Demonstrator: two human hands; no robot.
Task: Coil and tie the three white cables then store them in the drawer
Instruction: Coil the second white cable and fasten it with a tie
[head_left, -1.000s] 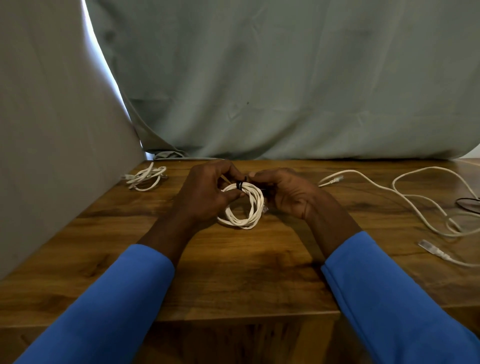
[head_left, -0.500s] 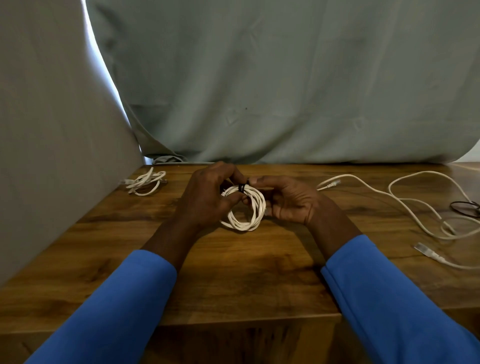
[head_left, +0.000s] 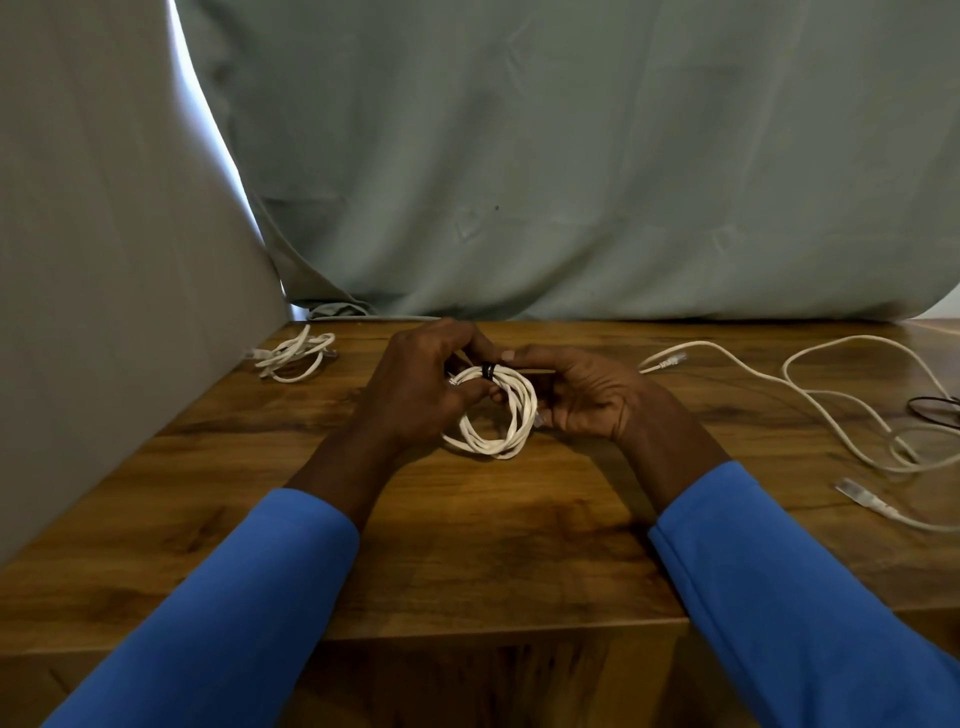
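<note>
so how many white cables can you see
3. The left coil lies far back on the left; the centre coil, with a black tie, is held by the left hand and right hand; the loose cable sprawls on the right. None looks hidden.

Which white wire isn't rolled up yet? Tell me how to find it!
Look at the wooden table, to the right of the right hand. The loose cable sprawls there in wide open loops, unlike the held coil and the far-left bundle, which are wound up.
</note>
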